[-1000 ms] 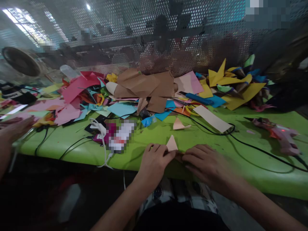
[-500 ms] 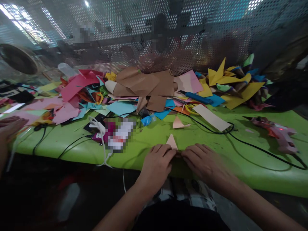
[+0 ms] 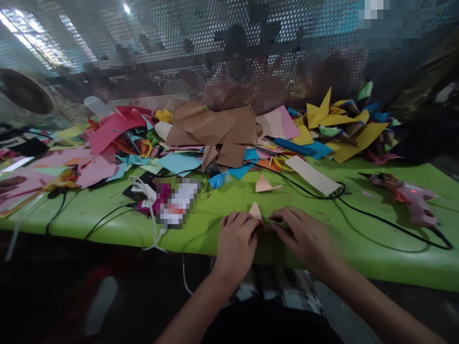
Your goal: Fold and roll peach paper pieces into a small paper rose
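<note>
My left hand [image 3: 236, 243] presses a small piece of peach paper [image 3: 256, 211] onto the green table, its fingers closed over it. A pointed, folded tip of the paper sticks out beyond those fingers; the rest is mostly hidden. To the right, my right hand [image 3: 304, 236] has its thumb and fingers brought together at the paper's near right edge. Just beyond both hands lies another peach paper piece [image 3: 265, 184] with a curled end. A cream paper strip [image 3: 313, 176] rests farther right.
A pink glue gun [image 3: 412, 196] with a black cord lies on the right of the green table [image 3: 201, 239]. Left of my hands are a phone [image 3: 181, 203] and white cable. Behind sit brown paper [image 3: 215, 124], a blue cutter [image 3: 292, 145] and heaped coloured paper.
My right hand's fingers have lifted and bent more at the paper's edge. At the far left, another person's hand has drawn back toward the picture's edge. The view has shifted slightly.
</note>
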`<state>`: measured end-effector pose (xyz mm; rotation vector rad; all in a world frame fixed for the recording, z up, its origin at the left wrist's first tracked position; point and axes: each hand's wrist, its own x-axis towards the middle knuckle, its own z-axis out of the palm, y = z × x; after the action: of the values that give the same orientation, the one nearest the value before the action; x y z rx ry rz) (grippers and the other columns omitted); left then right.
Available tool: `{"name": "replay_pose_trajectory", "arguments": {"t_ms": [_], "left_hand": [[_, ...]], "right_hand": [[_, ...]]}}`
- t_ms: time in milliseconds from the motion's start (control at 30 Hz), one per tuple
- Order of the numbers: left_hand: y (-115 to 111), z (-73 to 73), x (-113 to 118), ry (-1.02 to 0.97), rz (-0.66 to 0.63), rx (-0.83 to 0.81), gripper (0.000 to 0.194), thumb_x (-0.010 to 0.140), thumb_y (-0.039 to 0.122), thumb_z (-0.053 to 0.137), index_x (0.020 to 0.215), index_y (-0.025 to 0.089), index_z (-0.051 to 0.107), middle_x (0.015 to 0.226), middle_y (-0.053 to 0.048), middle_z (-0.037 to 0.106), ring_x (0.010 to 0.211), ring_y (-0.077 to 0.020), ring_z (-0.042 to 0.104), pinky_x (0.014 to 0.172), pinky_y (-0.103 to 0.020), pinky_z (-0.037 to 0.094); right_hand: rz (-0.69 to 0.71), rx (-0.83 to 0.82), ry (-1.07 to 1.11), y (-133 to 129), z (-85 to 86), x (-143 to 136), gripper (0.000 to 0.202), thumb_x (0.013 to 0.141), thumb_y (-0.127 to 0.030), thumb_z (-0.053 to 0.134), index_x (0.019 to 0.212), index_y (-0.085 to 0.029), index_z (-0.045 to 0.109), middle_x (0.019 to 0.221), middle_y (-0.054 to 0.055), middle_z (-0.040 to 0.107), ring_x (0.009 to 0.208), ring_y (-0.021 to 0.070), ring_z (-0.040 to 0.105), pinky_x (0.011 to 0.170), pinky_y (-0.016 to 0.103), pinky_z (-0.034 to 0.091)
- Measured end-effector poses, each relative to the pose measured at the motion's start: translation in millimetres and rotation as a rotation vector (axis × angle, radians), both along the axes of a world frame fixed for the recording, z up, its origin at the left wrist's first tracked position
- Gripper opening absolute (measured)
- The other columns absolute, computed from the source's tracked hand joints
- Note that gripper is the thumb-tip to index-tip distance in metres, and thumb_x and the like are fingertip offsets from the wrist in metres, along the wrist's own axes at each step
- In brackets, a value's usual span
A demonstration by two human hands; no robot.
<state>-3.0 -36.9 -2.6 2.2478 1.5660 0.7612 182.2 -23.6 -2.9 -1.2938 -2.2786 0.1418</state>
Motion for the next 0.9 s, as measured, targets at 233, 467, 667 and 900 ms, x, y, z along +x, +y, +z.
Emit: {"name": "replay_pose_trajectory", "arguments": {"t_ms": [233,467,667,900], "left_hand": [[1.1,1.2,0.7,-0.040,0.002,-0.020,0.008,0.092,0.017,0.060,0.089,0.023,0.065,0.092,0.001,0.067,0.092,-0.0209,0.054,0.079,-0.037,0.037],[-1.0,-2.2,-1.5,-0.056,0.005,-0.022,0.012,0.091,0.015,0.060,0.096,0.024,0.064,0.095,0.001,0.067,0.094,-0.0214,0.053,0.081,-0.038,0.037],[-2.3,-5.1,-2.0,0.023,-0.026,0.005,0.018,0.094,0.017,0.055,0.102,0.029,0.065,0.094,0.000,0.063,0.093,-0.0218,0.052,0.080,-0.038,0.038],[-4.9,-4.9,-3.6,0.067,-0.038,0.015,0.023,0.090,0.011,0.058,0.105,0.027,0.063,0.099,0.000,0.063,0.095,-0.0211,0.052,0.083,-0.038,0.038]], "right_hand": [[0.113,0.081,0.018,-12.1,0.8,6.7,0.021,0.097,-0.017,0.050,0.108,-0.022,0.067,0.100,0.008,0.071,0.088,0.0221,0.063,0.079,0.037,0.045],[0.096,0.074,-0.052,-11.1,-4.1,0.7,0.019,0.092,-0.013,0.053,0.105,-0.018,0.066,0.099,0.008,0.071,0.087,0.0244,0.060,0.076,0.039,0.045],[0.097,-0.061,-0.043,-5.7,-2.3,0.6,0.022,0.085,-0.006,0.056,0.101,-0.019,0.066,0.096,0.007,0.068,0.088,0.0251,0.057,0.077,0.039,0.045],[0.119,-0.069,-0.056,2.0,-6.1,1.2,0.016,0.085,-0.007,0.057,0.094,-0.019,0.064,0.091,0.006,0.065,0.086,0.0256,0.056,0.075,0.039,0.043]]}}
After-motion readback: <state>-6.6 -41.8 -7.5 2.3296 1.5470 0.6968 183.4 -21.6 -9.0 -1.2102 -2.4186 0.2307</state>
